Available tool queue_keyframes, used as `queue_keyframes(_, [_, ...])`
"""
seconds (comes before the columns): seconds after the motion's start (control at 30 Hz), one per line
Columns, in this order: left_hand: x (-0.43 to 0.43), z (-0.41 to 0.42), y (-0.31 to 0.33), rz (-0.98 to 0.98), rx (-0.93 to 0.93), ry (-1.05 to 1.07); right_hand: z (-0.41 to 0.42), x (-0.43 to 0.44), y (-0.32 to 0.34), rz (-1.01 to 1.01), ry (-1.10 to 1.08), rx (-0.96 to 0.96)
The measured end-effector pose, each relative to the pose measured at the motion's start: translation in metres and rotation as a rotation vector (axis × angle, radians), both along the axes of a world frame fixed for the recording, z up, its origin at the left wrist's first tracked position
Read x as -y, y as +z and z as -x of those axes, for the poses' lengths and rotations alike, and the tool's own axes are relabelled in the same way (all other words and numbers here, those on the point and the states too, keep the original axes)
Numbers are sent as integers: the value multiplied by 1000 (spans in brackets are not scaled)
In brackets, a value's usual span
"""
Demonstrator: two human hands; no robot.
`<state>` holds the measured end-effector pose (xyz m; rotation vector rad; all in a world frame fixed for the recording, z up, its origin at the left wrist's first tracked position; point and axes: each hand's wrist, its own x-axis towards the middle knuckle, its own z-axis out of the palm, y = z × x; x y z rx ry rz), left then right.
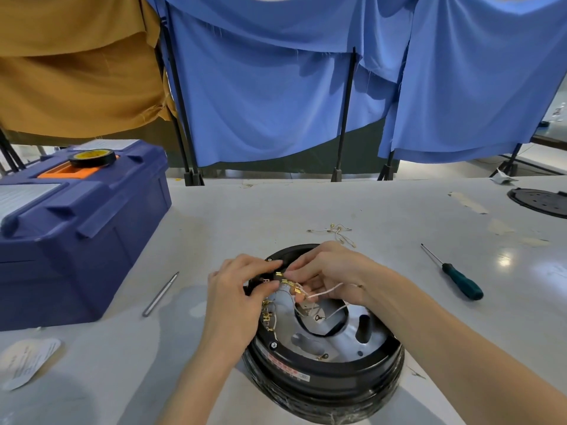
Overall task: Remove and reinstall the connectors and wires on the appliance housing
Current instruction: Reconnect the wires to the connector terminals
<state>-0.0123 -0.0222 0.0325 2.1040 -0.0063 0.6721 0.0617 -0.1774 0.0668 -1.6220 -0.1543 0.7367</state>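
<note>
A person works at a pale table (pixel 276 207) on a round black appliance housing (pixel 322 378), which lies upside down directly under both hands, its silvery metal base plate facing up.

At the housing's far left rim sits a cluster of brass connectors (pixel 288 283). The left hand (pixel 236 292) curls over that spot, thumb and forefinger pinching around the connectors to steady them. The right hand (pixel 331 271) reaches in from the housing's right side, and its fingertips pinch a white wire (pixel 331 289) close to its brass end. The wire trails back over the housing's centre. Just where the fingertips touch is partly hidden.

The step appears to be pushing or pulling one connector on its terminal. To do it well, the grip should be on the metal sleeve, not the wire, and the motion should run straight along the tab while the left hand braces the cluster, so that nothing bends or tears.

Just beyond the housing lie loose wires (pixel 337 233). Well to its right is a green-handled screwdriver (pixel 460 279), and far beyond that a black disc (pixel 543 202). To its left are a thin metal rod (pixel 161 294) and, farther off, a blue toolbox (pixel 76 225) with a tape roll (pixel 92 157) on top.
</note>
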Motion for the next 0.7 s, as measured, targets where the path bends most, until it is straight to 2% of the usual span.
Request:
queue_keyframes(0.1, [3,-1,3,-65,32,-19,1,4,0,-98,84,-170])
queue_keyframes(0.2, [1,-3,6,-22,-2,22,-1,11,-4,-391,48,-481])
queue_keyframes(0.23, [0,-4,7,4,-26,44,-3,15,-6,-480,8,-517])
queue_keyframes(0.3, [0,-3,7,69,-72,109,-4,19,-6,-554,-45,-444])
queue_keyframes(0.37, [0,-2,8,102,-104,164,-3,22,-6,-538,-55,-307])
queue_keyframes(0.53, [8,1,12,147,-159,101,6,13,-3,-222,-40,79])
queue_keyframes(0.6, [11,3,13,171,-158,50,7,9,-1,-196,-79,143])
queue_keyframes(0.7, [11,4,13,194,-176,5,7,7,-1,-326,-144,130])
